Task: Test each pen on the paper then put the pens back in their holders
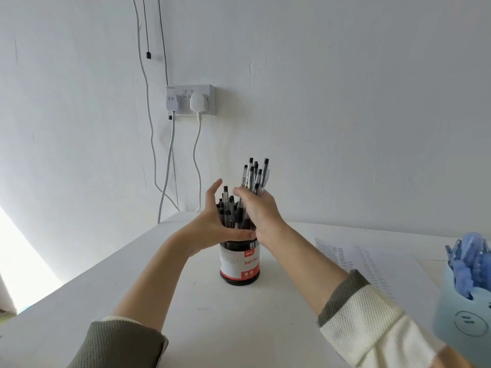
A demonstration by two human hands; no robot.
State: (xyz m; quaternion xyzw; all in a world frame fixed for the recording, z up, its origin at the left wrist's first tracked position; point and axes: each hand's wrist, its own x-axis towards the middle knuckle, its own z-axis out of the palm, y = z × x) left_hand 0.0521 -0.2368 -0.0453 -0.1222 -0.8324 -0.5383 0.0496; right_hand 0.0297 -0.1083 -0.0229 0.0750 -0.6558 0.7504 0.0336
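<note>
On the wall at the left a double socket (191, 99) carries two white plugs, their cables hanging down behind the white worktop (186, 301). The left hand (212, 221) is spread wide, fingers straight, cupped against the black pens (229, 211) standing in the mesh holder (239, 261) – its thumb lies across the rim. Just beside it the right hand (256, 211) curls tightly round a bundle of pens (255, 173), upright above that holder. Further right lies the printed paper (345, 258), then a pale blue holder (462, 314) full of blue pens (467, 253) at the frame's edge
</note>
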